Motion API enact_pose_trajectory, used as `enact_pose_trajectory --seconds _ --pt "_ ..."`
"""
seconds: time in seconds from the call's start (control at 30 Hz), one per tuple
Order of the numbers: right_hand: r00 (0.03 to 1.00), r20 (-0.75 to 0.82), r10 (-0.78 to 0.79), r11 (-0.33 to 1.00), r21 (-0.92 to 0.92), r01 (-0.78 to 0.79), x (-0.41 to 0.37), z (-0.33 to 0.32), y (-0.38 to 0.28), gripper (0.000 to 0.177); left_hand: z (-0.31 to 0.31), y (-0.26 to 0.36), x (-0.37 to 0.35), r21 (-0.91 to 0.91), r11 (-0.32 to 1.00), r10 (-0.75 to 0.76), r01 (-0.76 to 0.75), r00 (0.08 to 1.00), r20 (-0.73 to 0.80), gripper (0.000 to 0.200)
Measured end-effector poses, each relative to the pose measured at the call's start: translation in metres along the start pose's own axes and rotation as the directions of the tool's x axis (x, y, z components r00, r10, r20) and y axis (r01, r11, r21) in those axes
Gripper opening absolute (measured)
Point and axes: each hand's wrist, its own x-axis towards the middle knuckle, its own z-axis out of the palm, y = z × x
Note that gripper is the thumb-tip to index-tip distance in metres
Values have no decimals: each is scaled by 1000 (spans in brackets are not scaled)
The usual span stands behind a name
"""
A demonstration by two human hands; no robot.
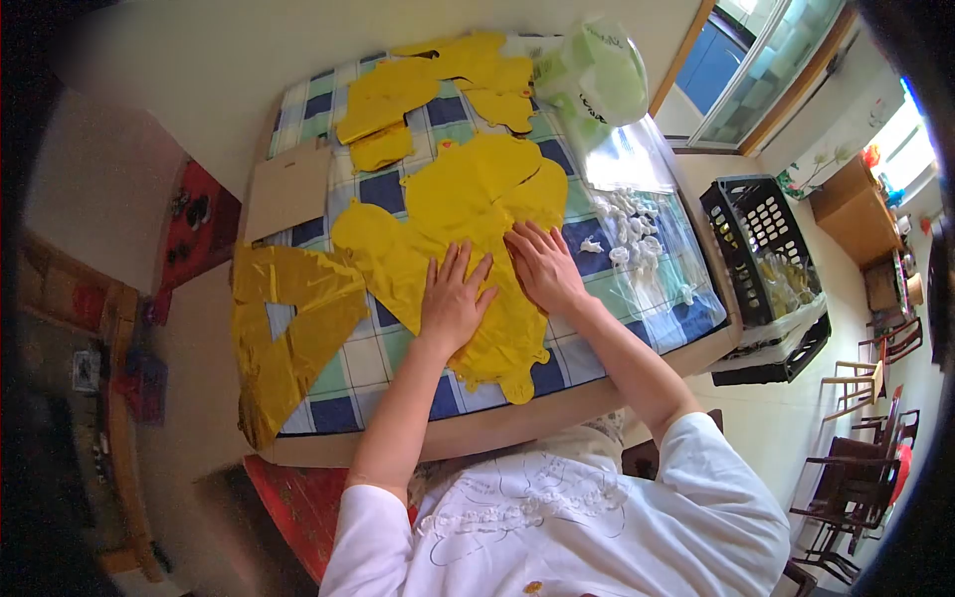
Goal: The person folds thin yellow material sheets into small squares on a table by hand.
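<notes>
A large flat yellow foil sheet with rounded lobes, looking like a deflated foil balloon, lies on the checked cloth in front of me. My left hand rests palm down on its lower middle, fingers spread. Just to the right, my right hand also lies flat on the foil, its fingers stretched forward near a fold. Neither hand grips anything. On the left a shinier gold foil piece hangs over the cloth's edge. More yellow foil pieces are spread at the far end.
A brown cardboard sheet lies at the left edge. To the right are small white curled pieces, clear plastic sleeves and a green-white plastic bag. Black crates stand beside the table; wooden chairs are farther right.
</notes>
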Motion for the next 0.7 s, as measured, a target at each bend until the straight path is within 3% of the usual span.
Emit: enact_pose_trajectory --seconds 0.13,0.27,0.4,0.7 --pt "988 -154 3 999 -37 -8 11 -8 7 36 2 -1 -2 13 1000 7 -7 1000 -11 52" --pt "994 -106 -24 988 -155 7 10 6 17 33 2 -1 -2 4 1000 7 -7 1000 6 53" --pt "993 -115 -20 992 -129 5 9 2 10 31 -4 3 -1 -27 1000 -13 12 999 -46 56" --pt "991 -131 -15 990 -143 -4 8 5 11 32 3 12 -4 -39 997 65 -64 998 27 60"
